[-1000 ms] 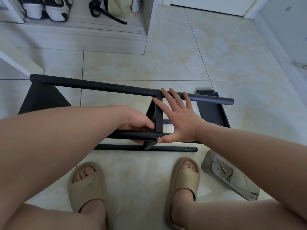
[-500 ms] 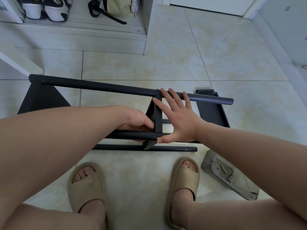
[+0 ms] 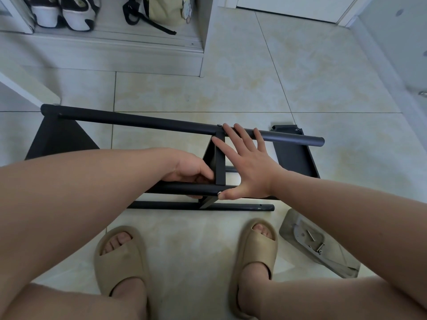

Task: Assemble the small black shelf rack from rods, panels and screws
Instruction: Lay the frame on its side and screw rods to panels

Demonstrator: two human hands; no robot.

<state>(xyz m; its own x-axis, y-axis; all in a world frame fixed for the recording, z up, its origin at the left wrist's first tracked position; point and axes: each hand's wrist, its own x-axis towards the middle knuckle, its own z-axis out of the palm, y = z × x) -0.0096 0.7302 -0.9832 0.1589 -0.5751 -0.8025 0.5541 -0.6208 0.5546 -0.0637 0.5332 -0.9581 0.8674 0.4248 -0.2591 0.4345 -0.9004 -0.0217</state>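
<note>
The black rack lies on its side on the tiled floor. Its far rod (image 3: 143, 122) runs left to right. A near rod (image 3: 184, 188) sits under my hands, and a lower rod (image 3: 231, 207) lies on the floor. A middle panel (image 3: 219, 162) stands between the rods. My right hand (image 3: 247, 165) is flat with fingers spread, pressing on that panel and the far rod. Its thumb rests beside a silver screw (image 3: 219, 193) at the near rod. My left hand (image 3: 191, 170) curls round the near rod just left of the panel. Another black panel (image 3: 293, 155) is at the right, and one (image 3: 55, 139) at the left end.
A clear plastic bag (image 3: 318, 245) with screws and small hardware lies on the floor at the right, by my right foot. My two sandalled feet stand just before the rack. A shoe cabinet ledge with shoes (image 3: 64, 12) and a bag is at the back.
</note>
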